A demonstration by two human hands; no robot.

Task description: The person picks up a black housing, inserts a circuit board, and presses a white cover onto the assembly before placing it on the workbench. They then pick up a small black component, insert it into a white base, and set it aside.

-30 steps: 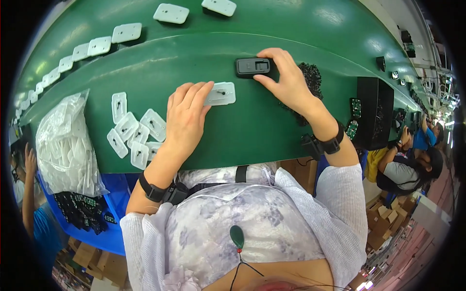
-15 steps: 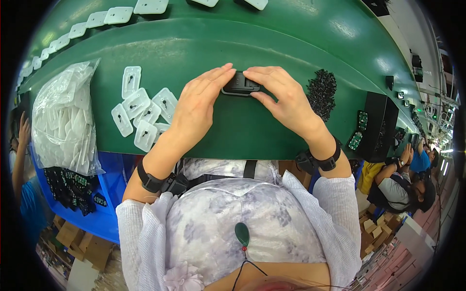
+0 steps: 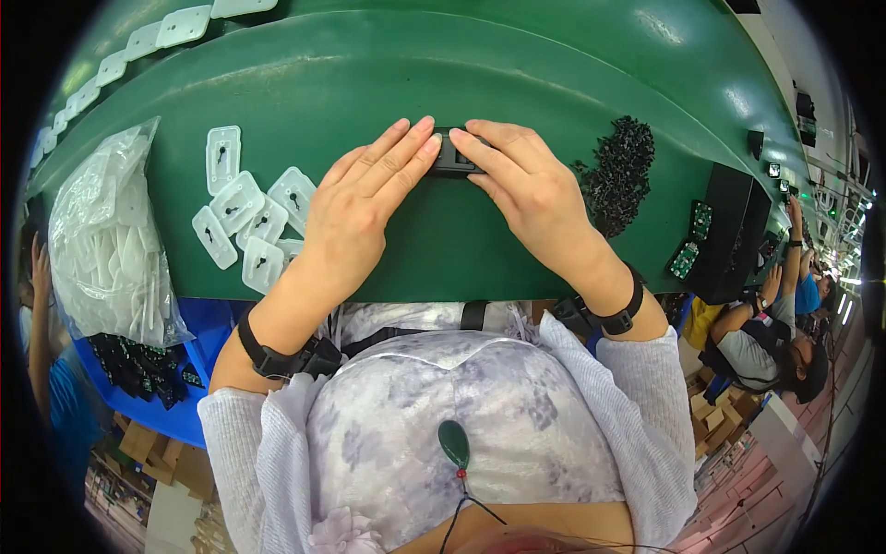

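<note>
A small black plastic case (image 3: pixel 452 164) rests on the green bench in front of me, partly covered by my fingers. My left hand (image 3: pixel 362 198) presses against its left side, the fingers straight and close together. From the right, my right hand (image 3: pixel 533 180) grips the case, with fingertips on its top and the thumb low at its near edge. To the left lie several translucent white plastic covers (image 3: pixel 236 201), each with a dark piece in its middle. Right of my hands is a heap of small black parts (image 3: pixel 620 175).
A clear bag of white covers (image 3: pixel 109 240) lies at the bench's left, above a blue bin (image 3: pixel 175 420) holding circuit boards. A black box (image 3: pixel 732 231) stands at the right beside two green circuit boards (image 3: pixel 692 242). White covers (image 3: pixel 183 26) line the far left. Other people work at the right.
My right fingers have moved left over the top of the case, and my left fingers have closed in on it. The view has shifted slightly; the far row of covers appears further left.
</note>
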